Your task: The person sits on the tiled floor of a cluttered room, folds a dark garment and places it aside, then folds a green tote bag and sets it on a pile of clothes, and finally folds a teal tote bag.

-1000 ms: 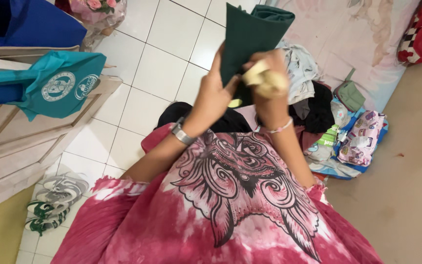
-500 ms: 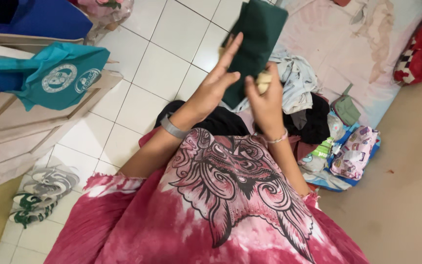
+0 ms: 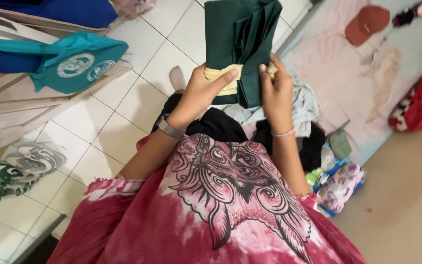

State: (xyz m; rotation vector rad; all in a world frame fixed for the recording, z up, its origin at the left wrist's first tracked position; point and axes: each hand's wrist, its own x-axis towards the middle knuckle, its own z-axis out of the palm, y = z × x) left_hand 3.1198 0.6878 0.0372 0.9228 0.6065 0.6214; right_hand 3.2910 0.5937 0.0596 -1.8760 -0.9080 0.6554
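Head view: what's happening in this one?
A person holds a folded dark green cloth up over a white tiled floor. The left hand and right hand each grip its lower end, where a pale yellow band crosses it. A heap of clothes lies beneath, a teal bag to the left.

Both forearms reach toward twelve o'clock, wrists close together. The left hand (image 3: 202,91) curls at eleven o'clock, thumb stretched toward three; the right hand (image 3: 276,93) stands at one o'clock, fingers upright and closed in a grip.
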